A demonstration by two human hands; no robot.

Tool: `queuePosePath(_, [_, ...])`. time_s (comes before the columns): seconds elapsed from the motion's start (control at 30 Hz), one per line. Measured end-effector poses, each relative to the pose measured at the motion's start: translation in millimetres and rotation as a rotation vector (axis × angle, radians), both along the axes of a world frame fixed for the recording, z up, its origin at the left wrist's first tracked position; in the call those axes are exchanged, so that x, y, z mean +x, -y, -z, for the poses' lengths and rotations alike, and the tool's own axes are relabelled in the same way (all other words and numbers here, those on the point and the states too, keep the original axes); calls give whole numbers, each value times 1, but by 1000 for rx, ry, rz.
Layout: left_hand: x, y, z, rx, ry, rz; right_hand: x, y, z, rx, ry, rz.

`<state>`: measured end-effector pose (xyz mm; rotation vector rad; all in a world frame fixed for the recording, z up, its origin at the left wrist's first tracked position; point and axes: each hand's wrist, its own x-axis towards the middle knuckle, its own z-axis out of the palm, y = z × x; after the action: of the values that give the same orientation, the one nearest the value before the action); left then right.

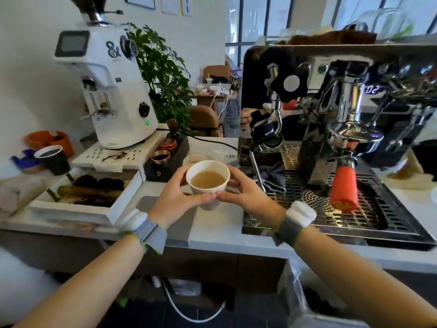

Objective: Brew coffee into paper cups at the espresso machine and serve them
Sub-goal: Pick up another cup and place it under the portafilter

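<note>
paper cup [208, 183] of milky light-brown coffee sits between both hands, raised just above the white desk [212, 228] in front of the espresso machine [343, 110]. left hand [176, 200] wraps its curled fingers round the cup's left side, right hand [246, 194] round the right, and the two thumbs meet on the near wall. to the right a red-handled portafilter [344, 185] is locked in above the drip tray [354, 216]. to the left stand a white grinder [106, 86], a knock box [82, 192] of spent grounds and a dark cup [53, 159]. a leafy plant [163, 74] and windows fill the room behind.
</note>
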<state>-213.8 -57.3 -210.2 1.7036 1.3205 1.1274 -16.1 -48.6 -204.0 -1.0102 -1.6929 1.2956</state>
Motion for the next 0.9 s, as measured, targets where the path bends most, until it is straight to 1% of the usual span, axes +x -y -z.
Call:
queuePosePath(0.07, [9, 4, 0, -12, 26, 30, 9, 10, 2, 10, -6, 19])
queuePosePath(0.33, [76, 13, 0, -51, 53, 177, 69, 46, 8, 21, -28, 211])
queuePosePath(0.4, [95, 8, 3, -75, 91, 206, 87, 49, 9, 14, -43, 241])
queuePosePath(0.47, [113, 3, 6, -96, 116, 219, 104, 52, 10, -13, -92, 257])
queuePosePath(0.6, [160, -8, 11, -116, 110, 225, 150, 50, 11, -75, -192, 255])
queuePosePath(0.7, [174, -11, 11, -120, 129, 230, 166, 46, 12, -83, -109, 284])
queuePosePath(0.77, [187, -13, 10, -129, 129, 244, 177, 43, 12, -46, -63, 300])
queuePosePath(0.9, [220, -17, 7, -108, 79, 283, 208, 35, 16, -26, -91, 317])
